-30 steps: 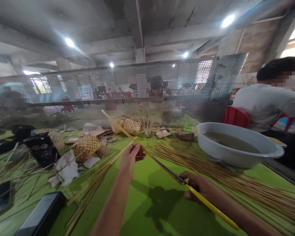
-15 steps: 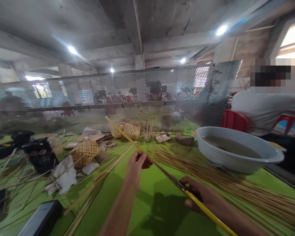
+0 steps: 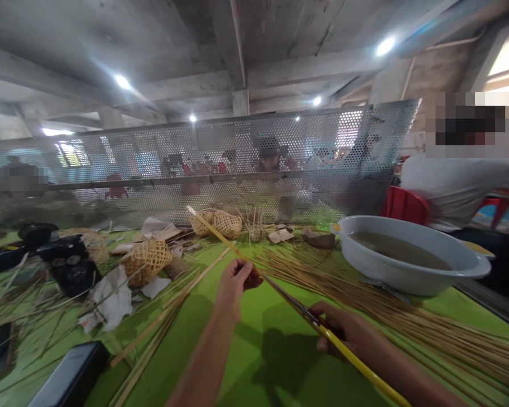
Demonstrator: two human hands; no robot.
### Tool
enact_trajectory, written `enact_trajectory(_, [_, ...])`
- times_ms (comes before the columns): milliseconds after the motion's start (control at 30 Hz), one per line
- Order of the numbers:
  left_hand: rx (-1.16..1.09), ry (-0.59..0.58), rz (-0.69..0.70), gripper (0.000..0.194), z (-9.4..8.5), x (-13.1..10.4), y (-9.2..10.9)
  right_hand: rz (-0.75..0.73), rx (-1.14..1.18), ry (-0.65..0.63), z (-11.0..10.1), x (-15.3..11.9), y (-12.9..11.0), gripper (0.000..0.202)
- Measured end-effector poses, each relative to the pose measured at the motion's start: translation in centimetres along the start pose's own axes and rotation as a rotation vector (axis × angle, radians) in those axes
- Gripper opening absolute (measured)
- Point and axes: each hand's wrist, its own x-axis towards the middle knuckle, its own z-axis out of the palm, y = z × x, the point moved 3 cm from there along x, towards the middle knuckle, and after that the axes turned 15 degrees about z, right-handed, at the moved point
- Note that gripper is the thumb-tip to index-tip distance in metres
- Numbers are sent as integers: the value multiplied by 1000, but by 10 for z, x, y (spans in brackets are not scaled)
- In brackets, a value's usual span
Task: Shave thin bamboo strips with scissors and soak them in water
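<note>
1. A rounded, openwork woven basket (image 3: 147, 263) sits left; a flat, pale-yellow strip (image 3: 214, 229) slants mid-table; thin brown rods (image 3: 411, 316) lie beside a smooth grey-white basin (image 3: 382, 272).
2. The strip's far tip sits further right than a second ago.
3. The left hand (image 3: 240, 278) pinches the strip, thumb against fingers.
4. The right hand (image 3: 343, 329) curls closed round a yellow-handled metal tool (image 3: 356, 363); blade-strip contact is unclear.

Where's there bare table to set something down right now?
Largest bare patch: green table between left forearm and right hand, near side of the yellow-handled tool. A narrow wedge lies between that forearm and the strips on its left. Crowded: far left, with a basket, paper and a black container; right, where long strips spread beside the basin.
</note>
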Motion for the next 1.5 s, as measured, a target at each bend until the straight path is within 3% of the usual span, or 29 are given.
enact_trajectory(167, [-14, -15, -16, 31, -9, 7, 1, -13, 9, -21, -1, 0, 2, 36])
enact_trajectory(400, [53, 33, 95, 34, -24, 18, 10, -29, -45, -52, 0, -1, 5, 42])
enact_trajectory(800, [68, -13, 111, 33, -13, 11, 14, 13, -25, 17, -8, -10, -5, 47])
enact_trajectory(1067, [71, -33, 59, 32, -6, 5, 12, 37, -28, -10, -10, -12, -10, 44])
enact_trajectory(1267, [164, -40, 76, 24, -5, 2, 12, 45, -21, 14, -4, -6, -1, 40])
enact_trajectory(1500, [121, -35, 44, 25, -6, 1, 7, 58, 2, 12, 1, 0, 8, 45])
